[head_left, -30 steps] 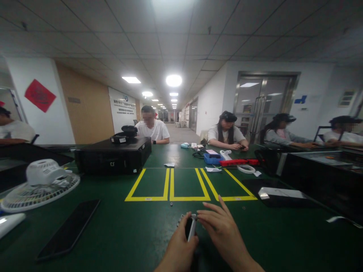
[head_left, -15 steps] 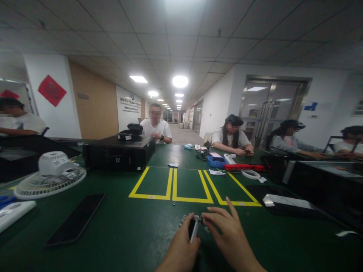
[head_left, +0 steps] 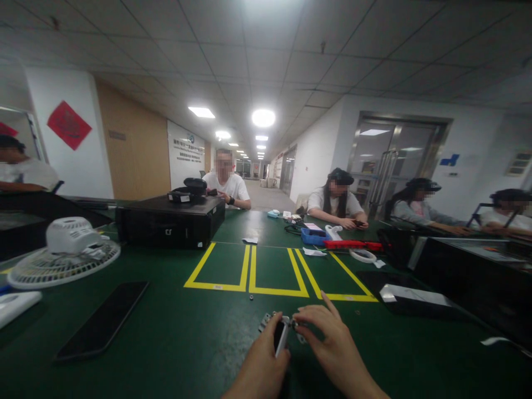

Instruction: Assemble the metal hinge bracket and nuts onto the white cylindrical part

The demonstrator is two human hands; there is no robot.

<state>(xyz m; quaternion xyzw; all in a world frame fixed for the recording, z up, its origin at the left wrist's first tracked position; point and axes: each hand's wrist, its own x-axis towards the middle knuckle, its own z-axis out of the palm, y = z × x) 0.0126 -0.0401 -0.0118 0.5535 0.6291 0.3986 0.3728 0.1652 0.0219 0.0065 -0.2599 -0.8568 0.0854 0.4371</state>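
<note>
My left hand (head_left: 266, 354) is wrapped round a small white and black device (head_left: 281, 337), held upright near the front edge of the green table (head_left: 187, 332). My right hand (head_left: 330, 338) is at its right side, with thumb and index finger pinched on a small dark metallic part (head_left: 294, 323) at the device's top corner. Its other fingers are raised. Small metallic pieces (head_left: 265, 321) show just beyond my left fingers. A tiny nut-like piece (head_left: 251, 298) lies on the table ahead of my hands.
Yellow taped frames (head_left: 278, 291) lie ahead. On the left are a dark flat panel (head_left: 103, 318), a white fan part (head_left: 68, 249) and a black case (head_left: 166, 227). A blue tray (head_left: 315, 237) and a red object (head_left: 357, 245) lie at the back right. People sit around the table.
The view has shifted slightly, so the table items appear a little farther left. Both hands keep nearly the same hold on the device and small part.
</note>
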